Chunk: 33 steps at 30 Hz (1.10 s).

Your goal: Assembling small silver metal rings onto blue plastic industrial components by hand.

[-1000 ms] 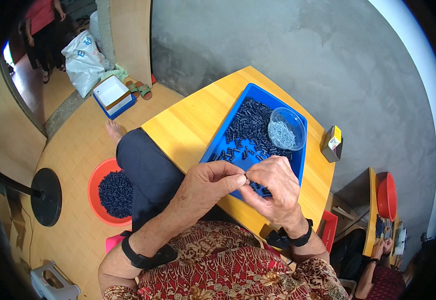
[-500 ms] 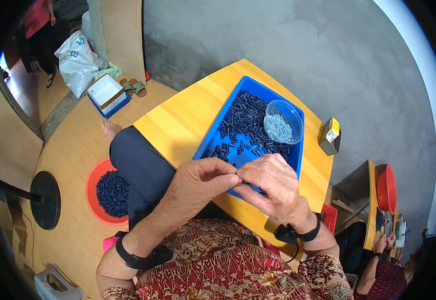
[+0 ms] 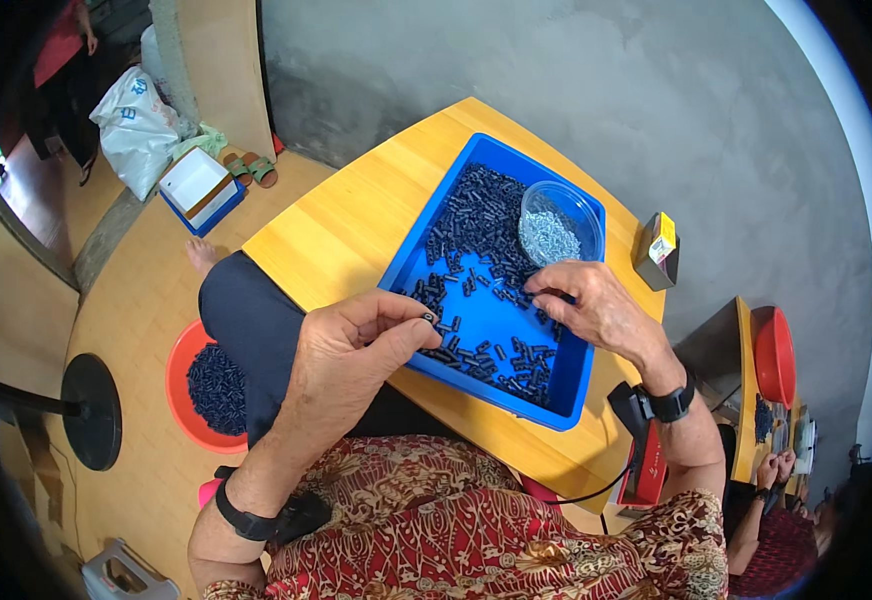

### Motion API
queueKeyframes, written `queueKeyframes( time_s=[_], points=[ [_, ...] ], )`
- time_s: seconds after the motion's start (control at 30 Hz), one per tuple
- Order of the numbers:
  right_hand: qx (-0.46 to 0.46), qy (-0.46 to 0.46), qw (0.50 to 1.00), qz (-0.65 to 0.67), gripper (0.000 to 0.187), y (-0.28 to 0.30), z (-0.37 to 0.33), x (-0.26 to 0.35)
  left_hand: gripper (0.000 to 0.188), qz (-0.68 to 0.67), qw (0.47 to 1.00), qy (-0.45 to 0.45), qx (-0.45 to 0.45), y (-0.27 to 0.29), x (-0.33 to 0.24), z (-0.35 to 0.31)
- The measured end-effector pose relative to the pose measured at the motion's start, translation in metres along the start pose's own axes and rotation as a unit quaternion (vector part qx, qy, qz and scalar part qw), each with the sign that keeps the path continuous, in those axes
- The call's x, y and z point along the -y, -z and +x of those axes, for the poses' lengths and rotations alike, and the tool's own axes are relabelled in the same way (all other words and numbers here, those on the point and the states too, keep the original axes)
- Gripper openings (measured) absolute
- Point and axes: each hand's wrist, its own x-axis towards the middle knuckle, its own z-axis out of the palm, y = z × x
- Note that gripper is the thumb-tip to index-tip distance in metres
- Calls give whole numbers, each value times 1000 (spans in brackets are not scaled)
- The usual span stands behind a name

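Thumb and forefinger of my left hand (image 3: 351, 345) pinch a small black tubular piece (image 3: 428, 317) above the near left side of a blue tray (image 3: 581, 395). My right hand (image 3: 601, 308) reaches over the tray's right side. Its fingers are drawn together at the loose black pieces (image 3: 481, 215); whether one is between the fingertips is hidden. These pieces are heaped at the tray's far end, with more scattered near its front edge. Inside the tray, just beyond my right hand, a clear round bowl (image 3: 564, 212) holds small silvery metal parts (image 3: 548, 238).
The tray rests on a yellow wooden table (image 3: 356, 215) with a dark box (image 3: 656, 262) by its right edge. A red basin (image 3: 178, 385) of black pieces stands on the floor at left, near a round black stand base (image 3: 91, 410). Another person's hands (image 3: 778, 468) work at far right.
My hands have come apart. The right one moved right and away from me to the black pieces; the left shifted slightly left, keeping a small piece pinched.
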Motion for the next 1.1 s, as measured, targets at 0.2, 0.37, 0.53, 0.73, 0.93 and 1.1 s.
queueKeyframes(
  time_s=[0.2, 0.37, 0.53, 0.73, 0.93, 1.1],
  points=[
    [167, -47, 978, -116, 19, 5, 12, -2, 16, 13, 1000, -5, -8, 2, -1, 3],
    [195, -69, 973, -104, 23, 13, 18, -1, 16, 28, 1000, -9, 1, 4, 2, 3],
    [112, 16, 986, -122, 29, -9, 7, -22, 17, 32, 999, 5, 8, 3, -1, 4],
    [159, -1, 987, -34, 36, -13, 9, -5, 18, 39, 999, 9, 3, 5, 2, 3],
    [103, -49, 993, -31, 31, 2, 4, -19, 17, 48, 999, 12, 2, 5, 1, 4],
    [117, -36, 990, -73, 29, 3, -1, -26, 17, 45, 999, 6, 8, 5, 0, 4]
  ],
)
